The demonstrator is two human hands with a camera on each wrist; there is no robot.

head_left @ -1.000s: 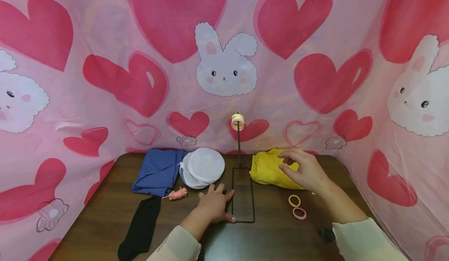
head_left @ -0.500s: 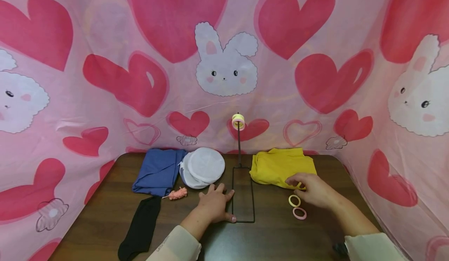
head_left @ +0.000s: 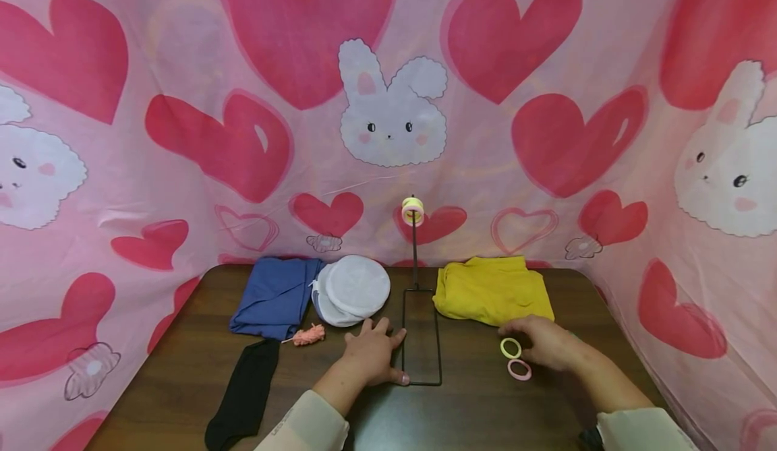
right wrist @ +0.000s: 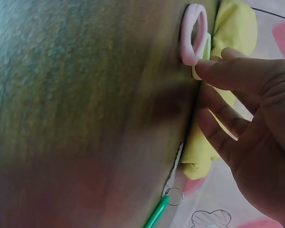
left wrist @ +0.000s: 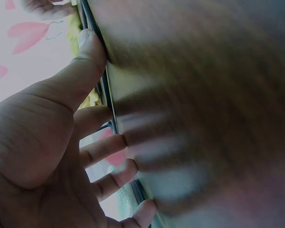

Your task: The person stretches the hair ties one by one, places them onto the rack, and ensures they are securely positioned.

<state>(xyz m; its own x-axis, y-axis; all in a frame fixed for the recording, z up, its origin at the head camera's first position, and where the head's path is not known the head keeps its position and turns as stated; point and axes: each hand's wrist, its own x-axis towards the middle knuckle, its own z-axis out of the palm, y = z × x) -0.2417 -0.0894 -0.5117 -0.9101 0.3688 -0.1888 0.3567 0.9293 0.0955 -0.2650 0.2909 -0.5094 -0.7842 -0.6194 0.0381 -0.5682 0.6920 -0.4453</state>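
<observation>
In the head view my left hand [head_left: 371, 355] lies with spread fingers on the table at the left side of a black wire stand [head_left: 440, 343]. Its thumb and index finger touch the base frame. Yellow and pink hair ties [head_left: 413, 211] hang around the stand's upright arm. My right hand [head_left: 549, 343] is low over the table, thumb and index finger on either side of a loose yellow hair tie [head_left: 504, 355]. Below that tie lies a pink hair tie [head_left: 520, 378]. In the right wrist view, the thumb tip is beside the pink hair tie [right wrist: 184, 42], which partly hides the yellow one.
Yellow folded cloth [head_left: 492, 289] lies behind my right hand. To the left are blue cloth [head_left: 273, 296], a white round mesh bag [head_left: 358, 286], a coral yarn bundle [head_left: 309, 334] and a black sock [head_left: 243, 390]. A green-handled toothed metal piece [right wrist: 173, 171] lies near my right hand.
My right hand has come down from over the yellow cloth toward me, to the loose yellow hair tie. My left hand and the stand have stayed in place.
</observation>
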